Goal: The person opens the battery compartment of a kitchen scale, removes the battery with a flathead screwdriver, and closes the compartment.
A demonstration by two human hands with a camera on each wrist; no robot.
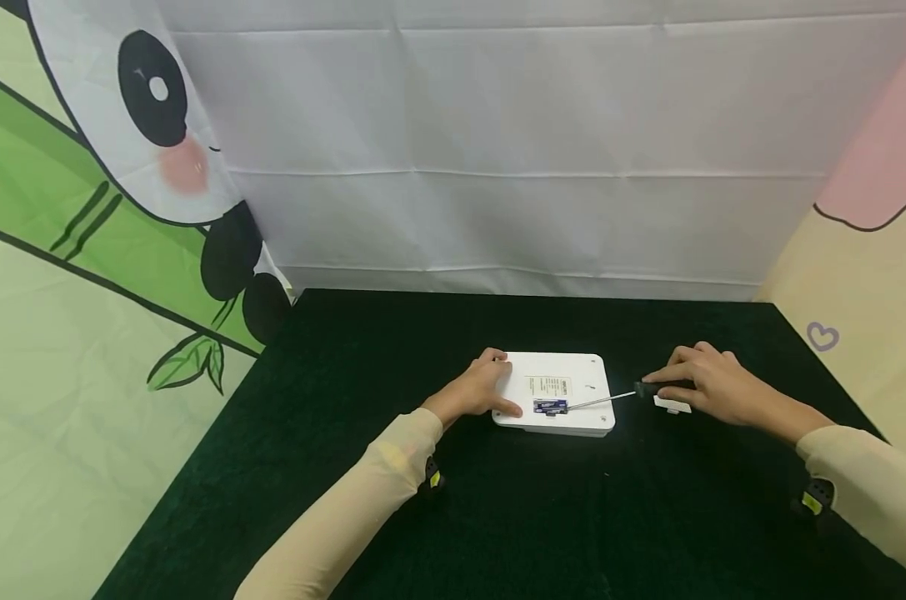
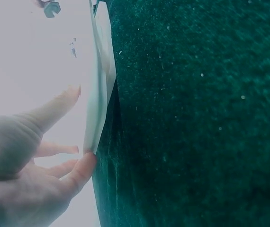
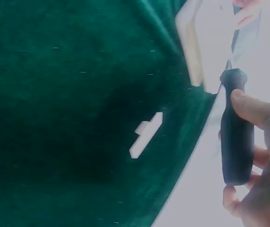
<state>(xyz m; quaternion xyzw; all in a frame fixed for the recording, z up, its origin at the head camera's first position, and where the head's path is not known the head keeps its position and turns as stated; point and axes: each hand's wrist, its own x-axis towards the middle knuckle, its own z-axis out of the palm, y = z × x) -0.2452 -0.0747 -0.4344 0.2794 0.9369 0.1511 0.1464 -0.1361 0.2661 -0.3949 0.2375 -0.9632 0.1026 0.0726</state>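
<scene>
Screwdriver (image 1: 640,389) points left, long axis roughly crosswise, tip perhaps touching batteries (image 1: 547,406).

head view: even light | wrist views: hazy — glare, blown-out whites

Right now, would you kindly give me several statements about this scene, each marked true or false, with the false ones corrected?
1. The right hand holds a screwdriver by its dark handle. True.
2. The left hand grips the white device at one end. True.
3. The screwdriver's metal shaft points away from the white device. False: it reaches over the device's face.
4. A small white piece lies on the dark green cloth, apart from the device. True.
5. The white device's face is covered over, with no opening showing. False: an opening shows something blue, apparently a battery.
6. The person's sleeves are black. False: the sleeves are pale cream.
</scene>
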